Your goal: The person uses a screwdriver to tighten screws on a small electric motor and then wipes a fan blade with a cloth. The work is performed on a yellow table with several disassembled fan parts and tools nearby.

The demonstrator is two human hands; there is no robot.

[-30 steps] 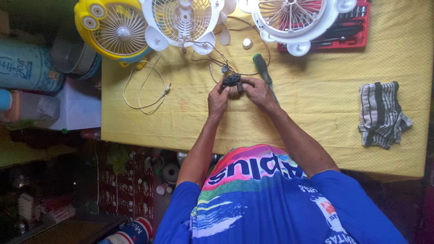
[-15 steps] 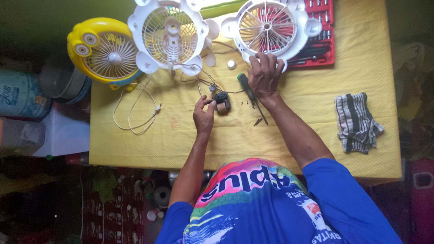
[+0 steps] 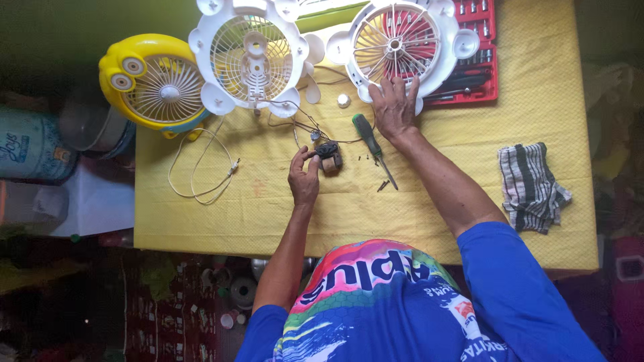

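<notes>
The small motor (image 3: 328, 155) sits at frame centre on the yellow table (image 3: 469, 214), pinched at its left side by the left hand (image 3: 304, 181); the right hand (image 3: 394, 107), fingers spread and empty, rests up-right on the white grille (image 3: 402, 40); the screwdriver (image 3: 373, 143) lies between them, slanting down-right.

yellow fan (image 3: 154, 82) at table's far left corner | loose white cable (image 3: 201, 167) looped beside it | red tool case (image 3: 479, 53) (bits inside, too small to tell) | striped cloth (image 3: 532, 188) crumpled near right edge | yellow tablecloth (image 3: 469, 114)
</notes>
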